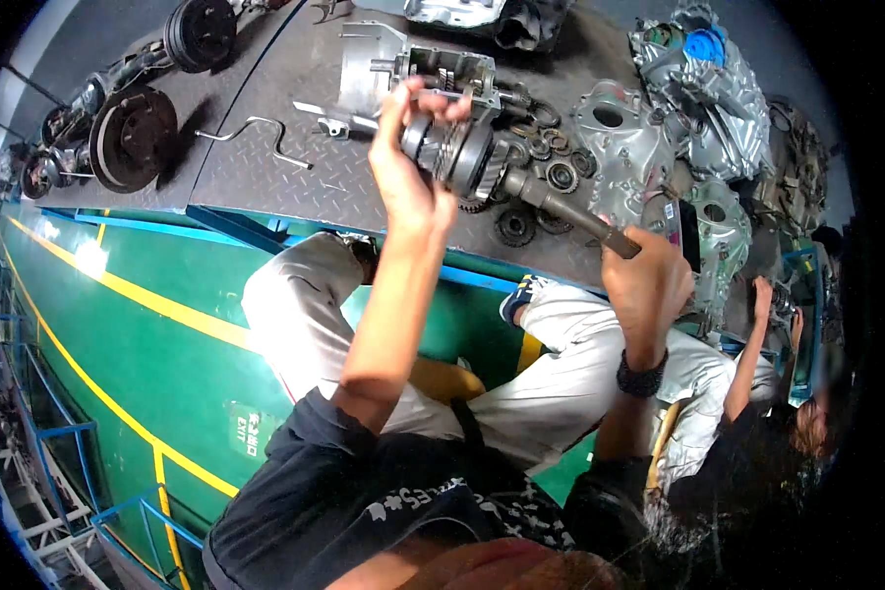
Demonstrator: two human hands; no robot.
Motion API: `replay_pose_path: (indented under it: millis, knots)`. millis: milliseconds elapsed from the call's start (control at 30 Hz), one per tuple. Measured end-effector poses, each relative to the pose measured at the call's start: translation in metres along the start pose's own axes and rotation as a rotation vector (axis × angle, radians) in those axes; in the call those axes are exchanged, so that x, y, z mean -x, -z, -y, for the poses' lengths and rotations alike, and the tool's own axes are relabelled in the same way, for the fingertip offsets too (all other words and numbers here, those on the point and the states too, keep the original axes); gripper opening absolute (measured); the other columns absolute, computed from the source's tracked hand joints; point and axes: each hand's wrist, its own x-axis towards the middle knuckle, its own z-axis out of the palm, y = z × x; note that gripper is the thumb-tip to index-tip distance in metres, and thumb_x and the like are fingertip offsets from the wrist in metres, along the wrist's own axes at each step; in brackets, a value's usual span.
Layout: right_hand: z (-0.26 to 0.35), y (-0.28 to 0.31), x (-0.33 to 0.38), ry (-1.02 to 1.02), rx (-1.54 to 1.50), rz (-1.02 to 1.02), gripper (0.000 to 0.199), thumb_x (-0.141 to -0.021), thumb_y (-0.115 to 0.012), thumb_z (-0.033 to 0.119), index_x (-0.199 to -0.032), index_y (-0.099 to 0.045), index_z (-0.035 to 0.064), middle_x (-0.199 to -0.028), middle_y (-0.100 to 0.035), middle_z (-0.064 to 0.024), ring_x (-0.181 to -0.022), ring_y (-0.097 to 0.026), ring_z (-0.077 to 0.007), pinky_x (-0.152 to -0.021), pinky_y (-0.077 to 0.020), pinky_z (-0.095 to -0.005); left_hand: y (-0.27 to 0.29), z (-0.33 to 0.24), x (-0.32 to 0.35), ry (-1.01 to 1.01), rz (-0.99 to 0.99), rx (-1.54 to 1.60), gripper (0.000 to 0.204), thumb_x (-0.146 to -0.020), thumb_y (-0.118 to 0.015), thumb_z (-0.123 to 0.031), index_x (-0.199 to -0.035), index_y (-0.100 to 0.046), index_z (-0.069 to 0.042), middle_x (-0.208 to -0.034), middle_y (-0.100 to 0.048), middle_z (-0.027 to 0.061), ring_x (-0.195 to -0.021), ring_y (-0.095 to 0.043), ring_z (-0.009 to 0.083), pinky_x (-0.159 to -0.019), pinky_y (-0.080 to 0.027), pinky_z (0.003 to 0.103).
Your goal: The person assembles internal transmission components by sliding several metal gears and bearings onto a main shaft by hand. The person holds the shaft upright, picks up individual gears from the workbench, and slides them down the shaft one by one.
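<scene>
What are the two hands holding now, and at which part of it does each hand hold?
Both hold one geared metal shaft. The left hand has its grip on the wide gear end; the right hand grips the thin plain end of the shaft.

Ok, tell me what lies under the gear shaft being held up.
The gear shaft, held by the left hand and right hand, hangs over the checkered workbench. Loose bearings and gears lie beneath it; whatever sits directly under the gear cluster is hidden.

A grey metal gear shaft point(501, 172), greasy and stacked with toothed gears at its upper-left end, is held tilted in the air above the steel workbench, its bare thin end pointing down-right.
</scene>
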Motion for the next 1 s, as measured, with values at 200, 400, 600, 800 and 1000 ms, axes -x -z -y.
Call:
replay_pose_path:
  millis: [200,400,600,800,1000]
  knots:
    - [-0.005,0.028,-0.009,0.202,0.144,0.019,0.034,-0.088,-0.075,0.041,-0.073,-0.074,0.0104,-0.066,-0.067,-0.015,-0.063,-0.068,-0.0356,-0.059,-0.0513,-0.0446,0.043,0.031,0.026,-0.002,-0.17,0.325,0.021,-0.103,-0.059,-0.024,-0.097,-0.063,-0.004,-0.082,-0.065,0.0085,-0.078,-0.063,0.0241,-0.097,-0.056,0.047]
    - [0.015,0.062,-0.04,0.48,0.448,-0.049,0.012,-0.074,-0.073,0.016,-0.069,-0.067,0.0066,-0.073,-0.068,-0.0164,-0.068,-0.07,-0.0334,-0.063,-0.0541,-0.0454,0.067,0.061,0.038,0.051,-0.281,0.611,0.023,-0.103,-0.058,-0.021,-0.089,-0.063,-0.003,-0.083,-0.064,0.0083,-0.079,-0.064,0.0232,-0.104,-0.055,0.045]
    - [0.067,0.111,-0.089,0.693,0.576,-0.035,0.021,-0.068,-0.077,0.012,-0.082,-0.063,0.0044,-0.084,-0.067,-0.0128,-0.082,-0.067,-0.0341,-0.076,-0.0533,-0.0479,0.055,0.089,0.024,0.095,-0.306,0.806,0.026,-0.105,-0.048,-0.016,-0.094,-0.066,-0.001,-0.095,-0.07,0.0119,-0.096,-0.07,0.0271,-0.11,-0.053,0.046]
    - [0.173,0.102,-0.122,1.114,0.737,-0.031,0.016,-0.082,-0.071,0.012,-0.097,-0.067,0.0058,-0.09,-0.067,-0.0088,-0.083,-0.066,-0.0234,-0.073,-0.0499,-0.0378,0.1,0.096,-0.012,0.04,-0.227,0.857,0.025,-0.1,-0.046,-0.009,-0.108,-0.07,-0.003,-0.108,-0.073,0.0116,-0.109,-0.068,0.0306,-0.107,-0.053,0.044]
    - [0.216,0.104,-0.111,1.118,1.077,-0.182,0.013,-0.08,-0.069,0.023,-0.077,-0.079,0.0153,-0.074,-0.073,-0.0012,-0.072,-0.068,-0.0164,-0.067,-0.0448,-0.031,0.106,0.076,-0.022,0.15,-0.354,0.952,0.029,-0.104,-0.042,-0.01,-0.115,-0.068,-0.004,-0.113,-0.073,0.0089,-0.11,-0.068,0.0236,-0.105,-0.053,0.04]
